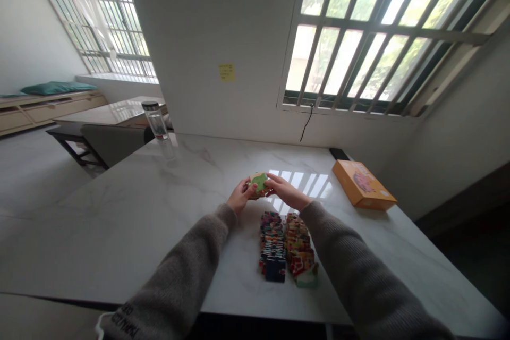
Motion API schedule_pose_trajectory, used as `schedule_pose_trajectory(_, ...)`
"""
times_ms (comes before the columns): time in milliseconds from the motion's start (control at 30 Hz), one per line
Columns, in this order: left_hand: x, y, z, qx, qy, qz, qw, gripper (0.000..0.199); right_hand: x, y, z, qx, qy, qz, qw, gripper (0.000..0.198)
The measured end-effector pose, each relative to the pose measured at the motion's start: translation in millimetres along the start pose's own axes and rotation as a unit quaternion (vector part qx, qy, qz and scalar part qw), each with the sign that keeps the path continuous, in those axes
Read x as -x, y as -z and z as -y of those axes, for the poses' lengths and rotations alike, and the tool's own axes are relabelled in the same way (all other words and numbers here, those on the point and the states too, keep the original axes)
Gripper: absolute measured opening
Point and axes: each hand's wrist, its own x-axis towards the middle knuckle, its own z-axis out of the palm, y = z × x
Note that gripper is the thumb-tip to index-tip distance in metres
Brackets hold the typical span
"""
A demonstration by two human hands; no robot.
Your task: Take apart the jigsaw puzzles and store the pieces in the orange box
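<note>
Between my two hands is a small stack of picture cards, the top one mostly green. My left hand is closed around the stack's left side, thumb on top. From the right, my right hand pinches the stack's edge with its fingers. The stack is held above the white marble-patterned table. Nearer to me lie two columns of overlapping picture cards: a dark blue one on the left and a red, orange and green one on the right.
An orange box lies on the right, with a flat black object behind it. A clear bottle with a dark lid stands at the table's far left corner. A yellow note is on the wall, and a black cable hangs below the window.
</note>
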Motion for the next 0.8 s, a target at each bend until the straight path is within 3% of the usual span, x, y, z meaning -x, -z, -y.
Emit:
schedule_pose_trajectory(167,2,-8,6,0.007,-0.029,-0.070,0.997,0.077,4,-4,-1,-0.016,0.004,0.018,1.000,0.033)
schedule_pose_trajectory(267,3,-11,7,0.017,-0.017,-0.076,0.997,0.068,1,-1,0,-0.059,0.003,0.021,0.998,0.035)
schedule_pose_trajectory(367,5,-7,2,-0.095,-0.037,-0.049,0.994,0.052,-3,9,-4,-0.083,-0.018,-0.030,0.996,0.030)
schedule_pose_trajectory(433,8,-3,-2,-0.216,-0.065,-0.036,0.974,0.042,-5,18,-10,-0.082,-0.033,-0.055,0.995,0.027)
schedule_pose_trajectory(567,12,4,-3,-0.336,-0.111,-0.013,0.935,0.031,-4,35,-22,-0.011,-0.063,-0.062,0.996,0.027)
schedule_pose_trajectory(800,13,5,1,-0.363,-0.138,-0.009,0.921,0.020,-5,44,-23,0.169,-0.043,-0.089,0.981,0.026)
